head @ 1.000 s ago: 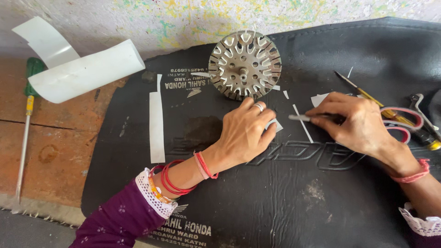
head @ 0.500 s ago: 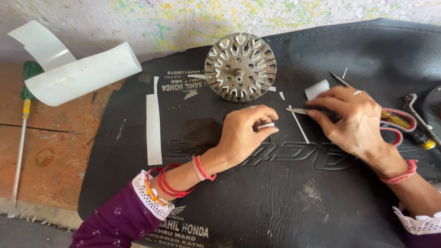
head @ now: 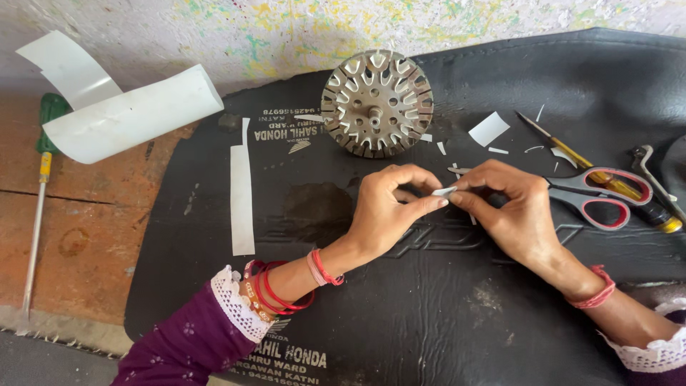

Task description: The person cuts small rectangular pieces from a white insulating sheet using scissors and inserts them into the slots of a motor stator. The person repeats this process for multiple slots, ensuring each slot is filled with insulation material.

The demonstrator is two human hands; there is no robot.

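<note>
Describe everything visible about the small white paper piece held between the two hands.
The small white paper piece is a narrow, thin slip, seemingly cut paper or insulating sheet, bent slightly rather than flat. It is lifted just above the black mat, in front of the round slotted metal core. The left hand pinches its left end with thumb and forefinger; the right hand grips its right end. Nothing else touches it.

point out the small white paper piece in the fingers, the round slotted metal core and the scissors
small white paper piece (head: 444, 191), head view, on its middle between both hands' fingertips
round slotted metal core (head: 376, 102), head view, on its slotted top face
scissors (head: 604, 203), head view, on the near red handle loop
</note>
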